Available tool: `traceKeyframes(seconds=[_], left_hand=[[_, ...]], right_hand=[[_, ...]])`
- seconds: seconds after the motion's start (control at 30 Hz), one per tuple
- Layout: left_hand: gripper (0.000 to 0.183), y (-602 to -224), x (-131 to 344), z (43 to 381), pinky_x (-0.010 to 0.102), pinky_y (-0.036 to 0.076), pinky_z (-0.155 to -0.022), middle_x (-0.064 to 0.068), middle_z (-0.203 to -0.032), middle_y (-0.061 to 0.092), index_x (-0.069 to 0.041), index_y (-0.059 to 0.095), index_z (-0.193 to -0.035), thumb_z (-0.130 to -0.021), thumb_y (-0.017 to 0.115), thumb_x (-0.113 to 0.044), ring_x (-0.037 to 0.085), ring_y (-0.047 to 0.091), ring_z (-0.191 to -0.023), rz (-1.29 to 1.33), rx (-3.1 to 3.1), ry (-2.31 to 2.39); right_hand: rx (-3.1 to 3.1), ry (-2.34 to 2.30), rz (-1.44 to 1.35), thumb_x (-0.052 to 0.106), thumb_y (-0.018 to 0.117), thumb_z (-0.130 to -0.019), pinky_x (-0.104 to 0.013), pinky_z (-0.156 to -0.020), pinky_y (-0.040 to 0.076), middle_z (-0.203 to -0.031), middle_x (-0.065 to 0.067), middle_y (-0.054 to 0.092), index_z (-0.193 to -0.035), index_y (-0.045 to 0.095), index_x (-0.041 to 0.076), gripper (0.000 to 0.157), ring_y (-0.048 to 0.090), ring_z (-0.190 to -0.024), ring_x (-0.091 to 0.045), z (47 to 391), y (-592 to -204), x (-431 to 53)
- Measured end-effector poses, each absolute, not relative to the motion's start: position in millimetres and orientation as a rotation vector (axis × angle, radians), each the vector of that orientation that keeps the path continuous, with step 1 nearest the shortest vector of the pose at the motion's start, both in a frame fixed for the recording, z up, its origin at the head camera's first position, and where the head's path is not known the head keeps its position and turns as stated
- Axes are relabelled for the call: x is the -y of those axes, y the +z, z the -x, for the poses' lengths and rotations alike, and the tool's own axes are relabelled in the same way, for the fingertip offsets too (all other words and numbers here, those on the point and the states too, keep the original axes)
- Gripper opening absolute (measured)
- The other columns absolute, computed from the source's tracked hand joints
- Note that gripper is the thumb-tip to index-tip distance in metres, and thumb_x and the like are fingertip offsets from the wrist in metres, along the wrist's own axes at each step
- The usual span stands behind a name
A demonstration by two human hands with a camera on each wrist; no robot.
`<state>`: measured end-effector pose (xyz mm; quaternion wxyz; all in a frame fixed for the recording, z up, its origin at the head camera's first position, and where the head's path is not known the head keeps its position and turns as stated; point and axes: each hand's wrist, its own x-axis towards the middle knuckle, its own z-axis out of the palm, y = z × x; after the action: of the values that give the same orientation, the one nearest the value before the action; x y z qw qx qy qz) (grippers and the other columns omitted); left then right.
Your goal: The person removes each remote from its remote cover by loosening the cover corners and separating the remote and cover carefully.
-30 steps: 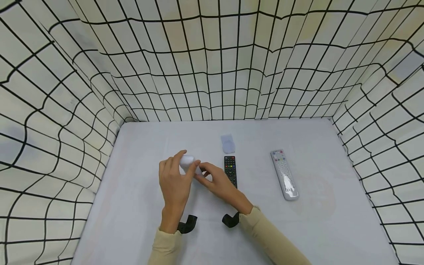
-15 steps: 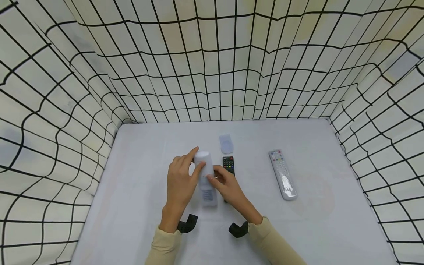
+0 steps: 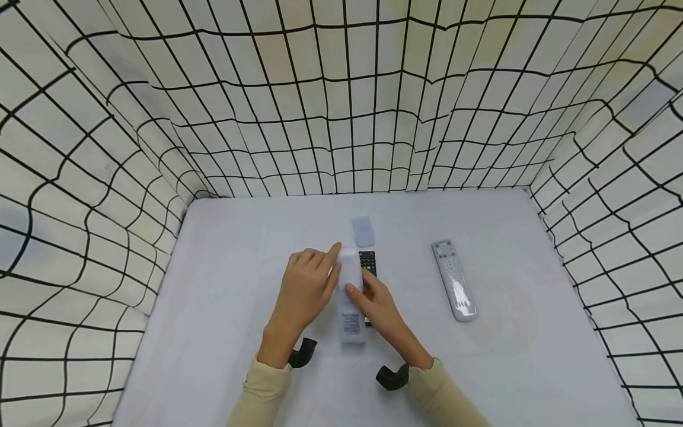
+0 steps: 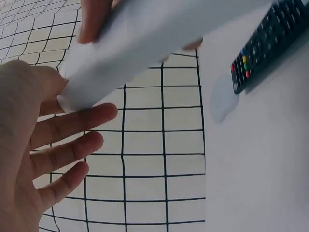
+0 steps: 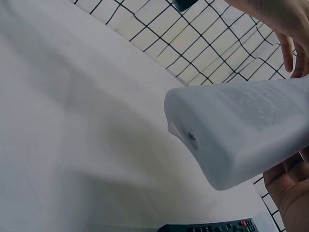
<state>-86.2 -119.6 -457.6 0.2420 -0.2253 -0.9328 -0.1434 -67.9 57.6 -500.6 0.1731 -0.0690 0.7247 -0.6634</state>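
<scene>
A long white object with rounded edges and grey printed text hangs above the table; its kind cannot be told. My left hand pinches its far end between thumb and forefinger. In the left wrist view, that hand's other fingers spread away from it. My right hand grips it from the right side, thumb on its upper face. A small recess with a dark hole shows in the object's near end. Behind it, partly hidden, lies a black remote control with coloured buttons.
Beyond the black remote lies a flat, translucent bluish piece. A white remote control with a shiny surface rests to the right on the white tabletop. Black-lined grid fabric encloses the back and sides.
The white object has moved right, over the black remote, and turned so its printed face shows. Both hands moved right with it.
</scene>
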Motion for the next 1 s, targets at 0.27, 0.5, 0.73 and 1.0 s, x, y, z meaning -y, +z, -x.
traceKeyframes(seconds=[0.27, 0.5, 0.73, 1.0], left_hand=[[0.034, -452.4, 119.3, 91.2, 0.041, 0.053, -0.085, 0.003, -0.092, 0.076, -0.009, 0.067, -0.123, -0.092, 0.065, -0.022, 0.023, 0.068, -0.093, 0.722, 2.48, -0.151], [0.031, -455.6, 117.2, 93.0, 0.04, 0.053, -0.087, 0.004, -0.111, 0.075, -0.008, 0.069, -0.121, -0.091, 0.064, -0.016, 0.023, 0.069, -0.099, 0.702, 2.464, -0.177], [0.024, -463.5, 114.9, 93.6, 0.037, 0.052, -0.086, 0.003, -0.103, 0.077, -0.008, 0.072, -0.113, -0.092, 0.061, -0.01, 0.021, 0.069, -0.091, 0.679, 2.39, -0.324], [0.018, -471.1, 113.0, 94.2, 0.036, 0.05, -0.078, 0.002, -0.086, 0.077, -0.008, 0.075, -0.101, -0.087, 0.064, -0.007, 0.019, 0.064, -0.078, 0.647, 2.303, -0.457]], right_hand=[[-2.079, -1.882, 0.192, 0.027, 0.056, -0.101, -0.037, -0.086, 0.057, -0.124, -0.017, 0.064, -0.135, 0.05, 0.009, 0.039, 0.069, -0.104, -0.026, 60.2, -481.9, -66.5], [-2.092, -1.875, 0.211, 0.025, 0.058, -0.1, -0.034, -0.086, 0.057, -0.124, -0.018, 0.064, -0.136, 0.05, 0.009, 0.04, 0.069, -0.104, -0.027, 59.9, -482.1, -69.6], [-2.127, -1.847, 0.211, 0.023, 0.061, -0.099, -0.029, -0.084, 0.057, -0.122, -0.017, 0.064, -0.133, 0.052, 0.006, 0.039, 0.066, -0.101, -0.022, 58.3, -484.5, -71.5], [-2.103, -1.847, 0.164, 0.024, 0.062, -0.098, -0.03, -0.082, 0.057, -0.122, -0.015, 0.065, -0.135, 0.052, 0.01, 0.041, 0.066, -0.099, -0.02, 59.0, -517.2, -74.8]])
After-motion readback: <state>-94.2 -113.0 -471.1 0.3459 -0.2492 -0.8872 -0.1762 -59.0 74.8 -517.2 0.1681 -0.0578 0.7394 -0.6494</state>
